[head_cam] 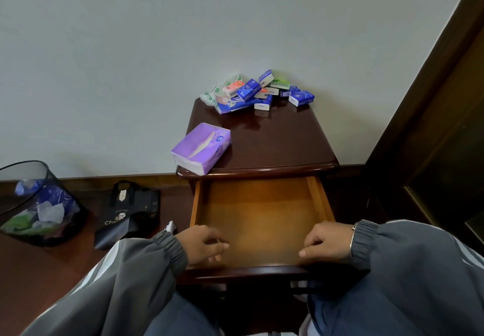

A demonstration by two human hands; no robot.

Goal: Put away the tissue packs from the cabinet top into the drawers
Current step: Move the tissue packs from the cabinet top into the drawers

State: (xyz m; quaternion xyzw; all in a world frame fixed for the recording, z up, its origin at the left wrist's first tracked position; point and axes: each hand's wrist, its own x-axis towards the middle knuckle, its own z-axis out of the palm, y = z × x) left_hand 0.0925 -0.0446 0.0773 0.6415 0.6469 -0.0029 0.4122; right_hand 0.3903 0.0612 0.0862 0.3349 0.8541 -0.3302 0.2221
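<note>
A dark wooden cabinet [282,139] stands against the wall. Its top drawer [258,220] is pulled out and holds nothing. A large purple tissue pack [201,148] lies at the front left corner of the cabinet top. A heap of small tissue packs [255,92], blue, green and orange, lies at the back by the wall. My left hand [203,244] and my right hand [324,241] hover over the near end of the drawer, fingers loosely curled, holding nothing.
A mesh waste bin [36,204] with rubbish stands on the floor at the left. Beside it leans a black paper bag [125,212]. A dark wooden door frame [432,126] rises at the right. My knees are below the drawer front.
</note>
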